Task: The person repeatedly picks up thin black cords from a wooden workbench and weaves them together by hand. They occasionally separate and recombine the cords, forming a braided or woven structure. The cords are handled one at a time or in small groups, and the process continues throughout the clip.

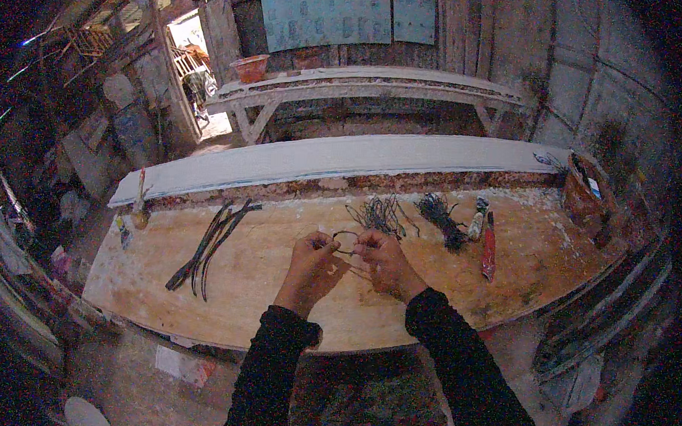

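Over the middle of the wooden table, both my hands hold a thin dark loop of cord or strip between them. My left hand pinches its left side between thumb and fingers. My right hand pinches the right side, fingers closed. Whether the loop's ends are joined, I cannot tell. Just beyond my right hand lies a loose tangle of dark thin strands. A denser dark bundle of strands sits to its right. Several long flat black strips lie left of my left hand.
A red-handled tool and a small whitish roll lie at the right. A brown container stands at the far right corner, a small bottle-shaped object at the left. A long white board borders the far edge; a bench stands behind.
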### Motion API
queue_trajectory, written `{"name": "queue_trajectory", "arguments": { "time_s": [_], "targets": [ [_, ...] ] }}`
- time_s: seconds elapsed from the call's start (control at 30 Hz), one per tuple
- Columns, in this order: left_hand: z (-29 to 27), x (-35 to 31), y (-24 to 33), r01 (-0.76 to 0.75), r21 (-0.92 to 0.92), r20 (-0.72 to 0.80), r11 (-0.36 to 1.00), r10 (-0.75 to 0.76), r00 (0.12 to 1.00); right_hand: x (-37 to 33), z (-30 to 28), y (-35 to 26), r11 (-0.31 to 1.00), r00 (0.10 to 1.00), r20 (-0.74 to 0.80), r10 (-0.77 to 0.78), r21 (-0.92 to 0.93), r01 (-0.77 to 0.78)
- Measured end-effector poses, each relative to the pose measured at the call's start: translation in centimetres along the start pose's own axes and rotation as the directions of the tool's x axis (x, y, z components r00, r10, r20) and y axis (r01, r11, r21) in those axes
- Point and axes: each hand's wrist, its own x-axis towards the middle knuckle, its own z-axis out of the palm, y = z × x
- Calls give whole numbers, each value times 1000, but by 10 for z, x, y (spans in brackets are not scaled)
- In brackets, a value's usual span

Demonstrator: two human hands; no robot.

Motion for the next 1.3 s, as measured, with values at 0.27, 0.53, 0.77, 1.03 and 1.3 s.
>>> {"name": "queue_trajectory", "arguments": {
  "time_s": [0.27, 0.53, 0.77, 1.03, 1.3],
  "targets": [
    [-5, -8, -1, 133, -150, 427, 980, -57, 902, 17, -7, 25, 973, 950, -280, -140, -219, 79],
    [-3, -4, -6, 21, 194, 533, 981, -123, 837, 38, -20, 59, 828, 869, -317, -381, -535, 168],
    [-18, 17, -18, -140, 247, 70, 959, 126, 989, 33, -28, 46, 817, 818, -428, -385, -570, 87],
    [-18, 23, -13, -218, 159, -278, 963, 255, 926, -27, 30, -21, 960, 936, 238, 260, 38, -277],
    [-4, 16, -14, -233, 207, -159, 950, 268, 950, -30, 21, -48, 944, 919, 225, 324, -18, -329]
  ]
}}
